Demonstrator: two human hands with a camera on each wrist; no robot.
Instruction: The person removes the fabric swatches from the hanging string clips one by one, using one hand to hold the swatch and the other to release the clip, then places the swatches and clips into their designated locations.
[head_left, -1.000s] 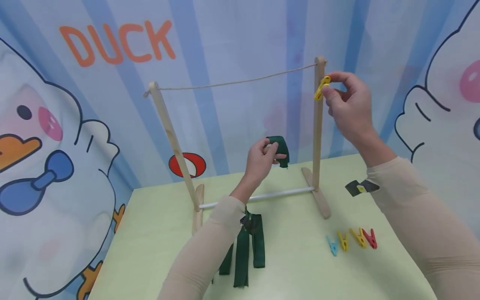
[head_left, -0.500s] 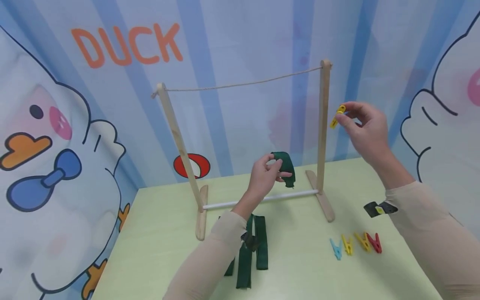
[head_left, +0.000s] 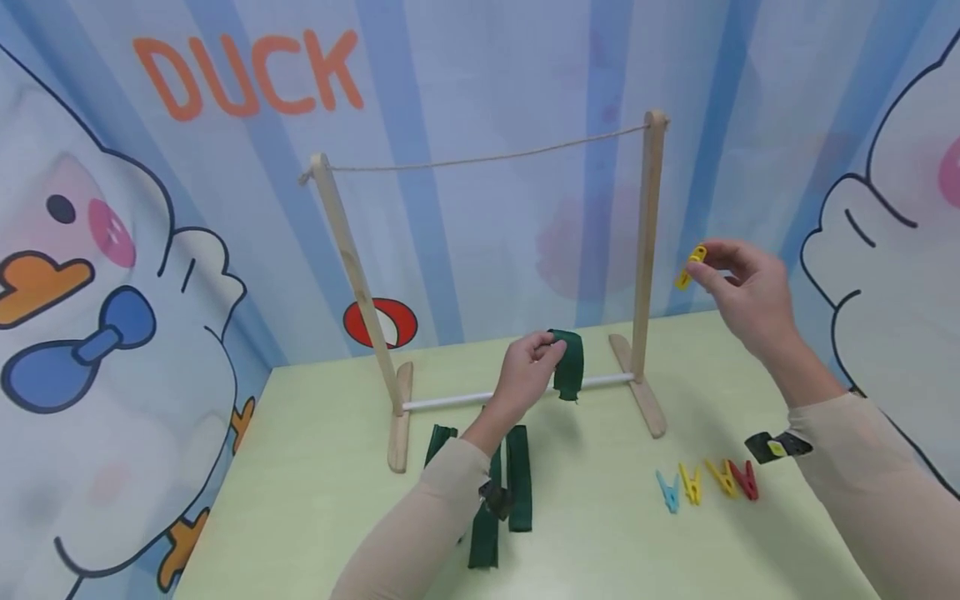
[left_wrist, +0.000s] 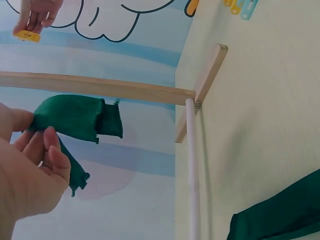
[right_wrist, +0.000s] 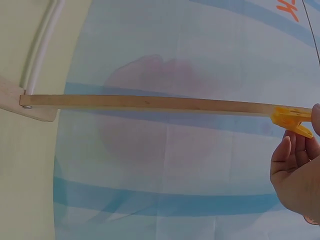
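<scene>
In the head view my left hand (head_left: 521, 375) pinches a green cloth strip (head_left: 571, 367) between thumb and fingers. The strip hangs folded over, in front of the rack's lower white bar; its frayed ends show in the left wrist view. My right hand (head_left: 761, 300) is raised to the right of the rack's right post (head_left: 648, 250), pinching a yellow clothespin (head_left: 690, 267) by its handles. In the right wrist view the clothespin (right_wrist: 285, 119) overlaps the post. A thin rope (head_left: 450, 164) runs between the two post tops, with nothing on it.
More green cloth strips (head_left: 520, 479) lie on the table, partly hidden under my left forearm. Several clothespins stand in a row at the right: a light blue one (head_left: 667, 493), yellow ones (head_left: 690, 485) and a red one (head_left: 745, 481). A printed curtain hangs behind.
My right hand has moved down and rightward, away from the right post, carrying the yellow clothespin. My left hand has sunk with the green cloth strip.
</scene>
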